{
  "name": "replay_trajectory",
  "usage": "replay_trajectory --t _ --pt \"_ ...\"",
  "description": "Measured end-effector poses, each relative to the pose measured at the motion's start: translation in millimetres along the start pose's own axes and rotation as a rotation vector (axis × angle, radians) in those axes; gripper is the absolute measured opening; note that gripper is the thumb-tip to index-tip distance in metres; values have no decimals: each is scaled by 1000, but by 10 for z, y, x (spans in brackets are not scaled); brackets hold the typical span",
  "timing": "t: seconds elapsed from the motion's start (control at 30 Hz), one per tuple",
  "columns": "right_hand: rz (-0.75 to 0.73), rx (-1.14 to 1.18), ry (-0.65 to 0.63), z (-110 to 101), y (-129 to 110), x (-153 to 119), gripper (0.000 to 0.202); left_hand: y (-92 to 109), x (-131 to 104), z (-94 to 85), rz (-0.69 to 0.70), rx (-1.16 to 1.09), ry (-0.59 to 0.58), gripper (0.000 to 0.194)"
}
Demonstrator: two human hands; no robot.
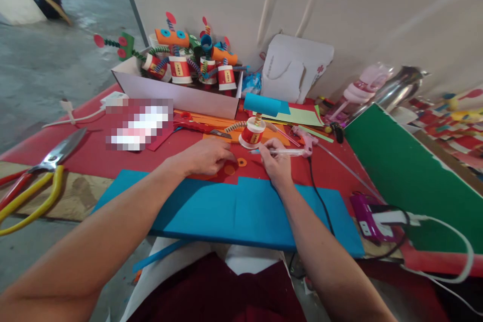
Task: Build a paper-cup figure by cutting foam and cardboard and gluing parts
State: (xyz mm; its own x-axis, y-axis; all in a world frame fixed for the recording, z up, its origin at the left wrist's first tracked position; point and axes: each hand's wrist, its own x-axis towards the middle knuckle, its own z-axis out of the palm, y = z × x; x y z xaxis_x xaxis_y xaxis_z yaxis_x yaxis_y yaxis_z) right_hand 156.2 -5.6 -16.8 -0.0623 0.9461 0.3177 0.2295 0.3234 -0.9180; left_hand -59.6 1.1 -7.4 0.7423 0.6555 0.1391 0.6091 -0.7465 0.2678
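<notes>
My right hand [277, 161] is closed round a clear-barrelled pen [287, 152], its bluish tip pointing left above the red table. Beside it, my left hand [209, 157] rests low with fingers curled and tips bent down; what lies between them, if anything, is hidden. Just right of those fingertips lies a small orange paper disc [242, 162] with a dark mark at its centre. A second orange disc [229, 169] lies under the left hand's shadow. Behind both hands stands a red-and-white paper cup figure [252, 133], with a coiled paper arm and a blue paper roll [264, 104] on top.
A white box [177, 93] at the back holds several cup figures. Blue card [226, 211] covers the front edge. Large shears [51, 161] lie left, a box cutter [220, 134] behind my left hand. A pink glue gun [305, 140] and green board [415, 161] are right.
</notes>
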Motion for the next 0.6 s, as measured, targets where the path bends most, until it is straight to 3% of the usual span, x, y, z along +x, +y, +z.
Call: replay_trajectory --t 0.17,0.43,0.6 --pt "29 93 32 -18 -15 -9 20 -30 -23 -24 22 7 46 39" --pt "3 113 88 -19 -45 -24 21 29 26 10 62 39 23 44" --pt "15 138 -22 -22 -98 -62 19 11 49 -32 59 51 62 38"
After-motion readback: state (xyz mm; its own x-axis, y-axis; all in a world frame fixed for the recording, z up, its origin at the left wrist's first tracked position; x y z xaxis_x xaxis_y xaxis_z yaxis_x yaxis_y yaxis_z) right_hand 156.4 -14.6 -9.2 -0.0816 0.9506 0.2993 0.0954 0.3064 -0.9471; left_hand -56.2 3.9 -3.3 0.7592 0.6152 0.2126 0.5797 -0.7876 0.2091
